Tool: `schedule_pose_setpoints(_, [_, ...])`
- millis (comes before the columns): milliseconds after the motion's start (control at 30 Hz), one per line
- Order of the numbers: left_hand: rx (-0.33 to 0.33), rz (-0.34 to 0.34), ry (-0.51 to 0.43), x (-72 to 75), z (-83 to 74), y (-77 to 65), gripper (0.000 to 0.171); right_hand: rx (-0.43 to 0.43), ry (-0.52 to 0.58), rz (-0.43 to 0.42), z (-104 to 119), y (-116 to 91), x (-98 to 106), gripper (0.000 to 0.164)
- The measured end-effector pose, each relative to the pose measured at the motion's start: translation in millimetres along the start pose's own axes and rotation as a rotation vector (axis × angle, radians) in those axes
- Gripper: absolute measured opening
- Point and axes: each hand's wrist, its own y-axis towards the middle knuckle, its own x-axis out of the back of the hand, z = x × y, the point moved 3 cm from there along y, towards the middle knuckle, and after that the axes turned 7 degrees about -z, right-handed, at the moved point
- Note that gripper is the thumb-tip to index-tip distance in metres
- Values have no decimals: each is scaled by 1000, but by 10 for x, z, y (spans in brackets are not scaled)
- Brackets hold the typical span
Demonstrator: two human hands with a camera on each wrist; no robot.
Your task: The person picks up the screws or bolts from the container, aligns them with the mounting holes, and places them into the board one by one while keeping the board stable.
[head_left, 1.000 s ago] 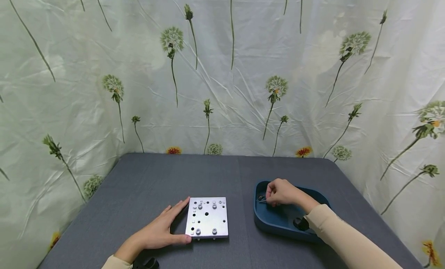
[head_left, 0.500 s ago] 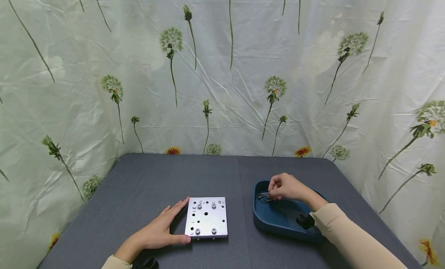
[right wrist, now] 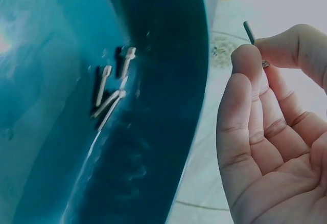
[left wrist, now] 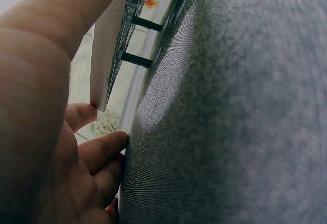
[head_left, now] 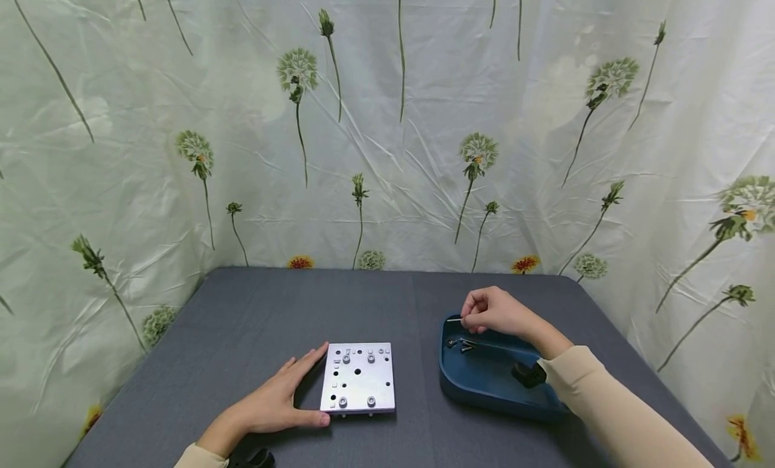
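A square silver metal plate (head_left: 358, 378) with holes and several socket-head screws (head_left: 371, 401) lies left of the tray. In the left wrist view, threaded shanks (left wrist: 135, 59) stick out from its underside. My left hand (head_left: 275, 399) rests along its left side with straight fingers, index fingertip at the far corner and thumb at the near one. My right hand (head_left: 498, 313) pinches a thin metal screw (right wrist: 249, 32) between thumb and index finger, over the far left rim of a blue tray (head_left: 478, 390). The fingertips hide much of that screw.
Several loose screws (right wrist: 104, 86) lie in the tray's far left corner. A black wrist camera (head_left: 528, 375) hangs under my right wrist, over the tray. A dark grey cloth (head_left: 315, 300) covers the table, and a flower-print curtain (head_left: 387, 152) stands behind it.
My right hand has risen from inside the tray toward its far rim with the pinched screw, uncovering the loose ones. The left hand and the plate stay in place.
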Motion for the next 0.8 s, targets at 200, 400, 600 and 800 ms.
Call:
schedule_pose_setpoints(200, [15, 0, 5, -11, 7, 9, 123, 27, 18, 14, 98, 40, -59, 13])
schedule_pose_setpoints(400, [13, -3, 4, -18, 6, -2, 122, 38, 44, 16, 170, 74, -125, 14])
schedule_pose_setpoints(600, [19, -12, 0, -9, -1, -5, 121, 58, 58, 27, 222, 125, -202, 13])
schedule_pose_setpoints(800, [-4, -27, -4, -47, -6, 12, 121, 58, 61, 41, 247, 156, -240, 13])
